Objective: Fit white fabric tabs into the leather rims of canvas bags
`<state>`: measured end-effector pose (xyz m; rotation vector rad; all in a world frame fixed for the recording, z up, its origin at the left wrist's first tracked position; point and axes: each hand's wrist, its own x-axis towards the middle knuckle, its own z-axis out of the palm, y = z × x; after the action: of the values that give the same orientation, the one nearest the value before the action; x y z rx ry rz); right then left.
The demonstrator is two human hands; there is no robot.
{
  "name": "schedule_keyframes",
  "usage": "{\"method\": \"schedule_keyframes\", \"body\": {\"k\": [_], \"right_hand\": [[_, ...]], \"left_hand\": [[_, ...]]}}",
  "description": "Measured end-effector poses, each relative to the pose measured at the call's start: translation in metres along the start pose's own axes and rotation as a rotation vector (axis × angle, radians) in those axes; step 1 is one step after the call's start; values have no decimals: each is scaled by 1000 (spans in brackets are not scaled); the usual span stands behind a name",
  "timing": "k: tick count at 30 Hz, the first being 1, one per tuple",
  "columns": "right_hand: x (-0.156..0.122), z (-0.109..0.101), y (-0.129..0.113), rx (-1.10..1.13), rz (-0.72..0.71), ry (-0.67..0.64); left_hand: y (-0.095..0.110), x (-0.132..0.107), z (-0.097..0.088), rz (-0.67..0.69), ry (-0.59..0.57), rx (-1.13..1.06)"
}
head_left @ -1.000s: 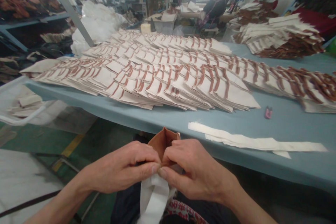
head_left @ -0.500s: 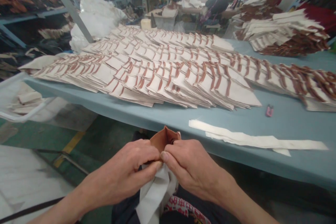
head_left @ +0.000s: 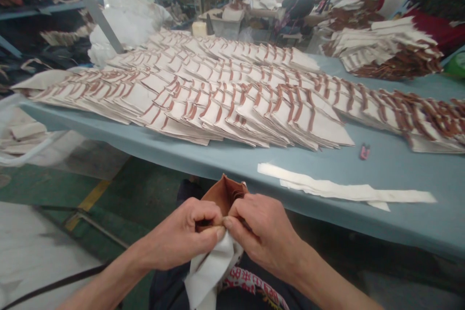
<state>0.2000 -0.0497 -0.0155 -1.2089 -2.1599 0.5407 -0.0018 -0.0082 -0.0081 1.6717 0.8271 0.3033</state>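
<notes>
Below your fingers [head_left: 208, 210], you wear dark clothing [head_left: 167, 288] with red-and-white Chinese lettering [head_left: 250, 281]; your forearms [head_left: 118, 273] are bare.

Worn on the head, that camera peers forward and down from just above the left hand [head_left: 181, 235] and right hand [head_left: 263, 227], low in its view, then out across the tabletop [head_left: 399, 169] toward a distant co-worker [head_left: 300, 2] up top.

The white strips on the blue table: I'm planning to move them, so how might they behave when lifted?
The white strips look likely to sag, being long, narrow and thin. They are probably light for their length, judging by that thinness. Lifting one may drag another along, since they overlap.
</notes>
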Motion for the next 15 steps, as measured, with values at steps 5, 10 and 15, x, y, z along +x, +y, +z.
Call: {"method": "schedule_keyframes", "body": {"k": [5, 10, 15], "right_hand": [[-1, -1, -8, 210, 43, 113], [9, -1, -5, 343, 103, 211], [19, 0, 5, 272, 126, 150]], "left_hand": [[1, 1, 6, 142, -73, -269], [11, 3, -3, 273, -66, -213], [13, 1, -21, 218, -102, -78]]}}
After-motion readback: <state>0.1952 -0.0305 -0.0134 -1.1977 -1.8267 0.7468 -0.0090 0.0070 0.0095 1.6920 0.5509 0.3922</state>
